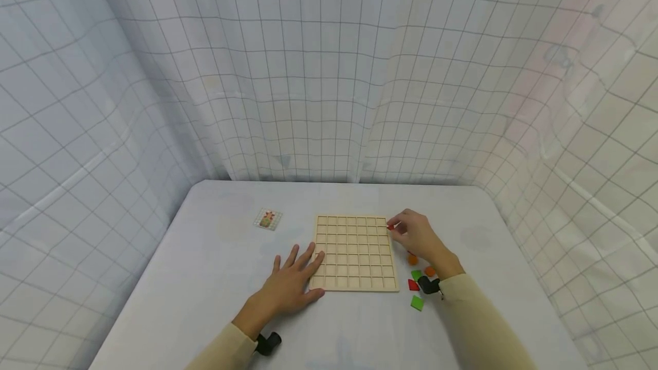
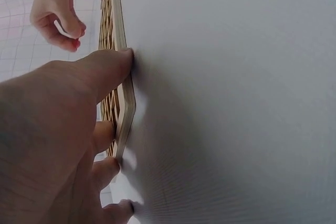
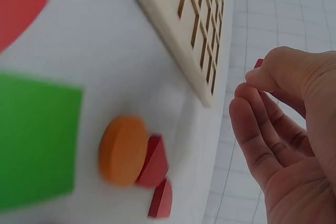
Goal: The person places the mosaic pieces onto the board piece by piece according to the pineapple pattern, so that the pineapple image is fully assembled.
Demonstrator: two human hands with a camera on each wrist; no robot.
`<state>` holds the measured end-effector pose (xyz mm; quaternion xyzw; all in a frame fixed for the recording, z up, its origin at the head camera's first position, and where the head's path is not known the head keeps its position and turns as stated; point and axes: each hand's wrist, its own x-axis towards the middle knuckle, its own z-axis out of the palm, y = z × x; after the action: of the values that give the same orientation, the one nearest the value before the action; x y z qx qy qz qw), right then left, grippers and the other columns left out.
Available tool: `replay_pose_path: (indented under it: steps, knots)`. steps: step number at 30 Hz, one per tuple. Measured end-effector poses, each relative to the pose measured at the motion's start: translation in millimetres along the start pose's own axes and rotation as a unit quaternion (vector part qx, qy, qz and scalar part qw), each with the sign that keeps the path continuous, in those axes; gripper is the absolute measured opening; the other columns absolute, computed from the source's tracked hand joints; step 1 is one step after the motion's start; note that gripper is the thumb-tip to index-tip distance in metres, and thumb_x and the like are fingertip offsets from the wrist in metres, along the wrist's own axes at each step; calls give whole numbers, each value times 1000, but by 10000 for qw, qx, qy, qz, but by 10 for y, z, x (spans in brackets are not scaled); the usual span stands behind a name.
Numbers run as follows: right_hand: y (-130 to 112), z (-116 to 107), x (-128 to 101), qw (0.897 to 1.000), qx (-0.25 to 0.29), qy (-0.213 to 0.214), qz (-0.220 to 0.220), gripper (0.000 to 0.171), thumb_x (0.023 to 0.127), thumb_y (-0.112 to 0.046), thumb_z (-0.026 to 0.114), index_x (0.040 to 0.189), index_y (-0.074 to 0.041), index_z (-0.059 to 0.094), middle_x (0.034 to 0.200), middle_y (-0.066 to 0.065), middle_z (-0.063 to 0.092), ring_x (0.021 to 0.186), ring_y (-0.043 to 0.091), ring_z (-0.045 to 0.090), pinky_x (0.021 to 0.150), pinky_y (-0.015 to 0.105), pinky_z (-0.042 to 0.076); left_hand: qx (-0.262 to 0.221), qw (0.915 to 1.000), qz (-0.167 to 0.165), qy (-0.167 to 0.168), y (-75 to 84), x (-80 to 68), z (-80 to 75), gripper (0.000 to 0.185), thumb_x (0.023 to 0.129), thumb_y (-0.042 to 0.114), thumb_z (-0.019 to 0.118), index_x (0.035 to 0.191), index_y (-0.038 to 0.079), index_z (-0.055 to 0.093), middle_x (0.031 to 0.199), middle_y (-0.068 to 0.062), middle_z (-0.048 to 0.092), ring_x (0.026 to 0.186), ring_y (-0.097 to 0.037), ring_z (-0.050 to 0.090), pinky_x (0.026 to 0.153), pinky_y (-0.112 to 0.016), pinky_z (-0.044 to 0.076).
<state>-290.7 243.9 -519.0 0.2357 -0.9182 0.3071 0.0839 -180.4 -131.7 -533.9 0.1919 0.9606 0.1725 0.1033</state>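
A pale wooden board (image 1: 354, 253) with a grid of square recesses lies on the table. My left hand (image 1: 290, 287) is spread over its near left corner, fingers straight; in the left wrist view the thumb (image 2: 113, 69) presses against the board's side edge. Just past the far right corner, my right hand (image 1: 415, 234) pinches a small red piece (image 1: 390, 226) between thumb and fingertips. Most of that piece is hidden by the fingers; a red tip (image 3: 258, 63) shows in the right wrist view.
Right of the board lie loose pieces: orange discs (image 1: 429, 271), green squares (image 1: 417, 302), a red piece (image 1: 413, 285) and dark red wedges (image 3: 154, 162). A card with a coloured picture (image 1: 268, 219) lies at the far left. Checked white curtains (image 1: 329, 73) surround the table.
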Motion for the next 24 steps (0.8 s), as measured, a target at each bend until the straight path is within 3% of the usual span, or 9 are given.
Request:
replay_pose_path:
  steps: [8, 15, 24]
  knots:
    - [-150, 220, 291, 9979, 257, -416, -422, 14, 102, 3, 83, 114, -1, 87, 111, 12, 79, 96, 22, 83, 83, 30, 69, -60, 10000, 29, 24, -16, 8, 24, 87, 109, 59, 76, 182, 24, 42, 196, -8, 27, 181, -53, 23, 134, -90, 24]
    - [-257, 429, 464, 9949, 88, -766, -654, 15, 102, 3, 82, 116, -1, 88, 111, 14, 79, 95, 24, 81, 84, 29, 68, -33, 10000, -1, 49, 9, -30, 29, 87, 109, 58, 76, 182, 23, 44, 196, -9, 28, 180, -54, 24, 133, -91, 25]
    - [-291, 532, 621, 9924, -10, -1171, -373, 15, 107, -5, 82, 119, -6, 91, 116, 10, 80, 95, 13, 73, 83, 27, 64, 62, 9999, 79, 52, -45, 12, 26, 88, 110, 61, 74, 183, 25, 41, 196, -8, 26, 180, -53, 23, 133, -90, 26]
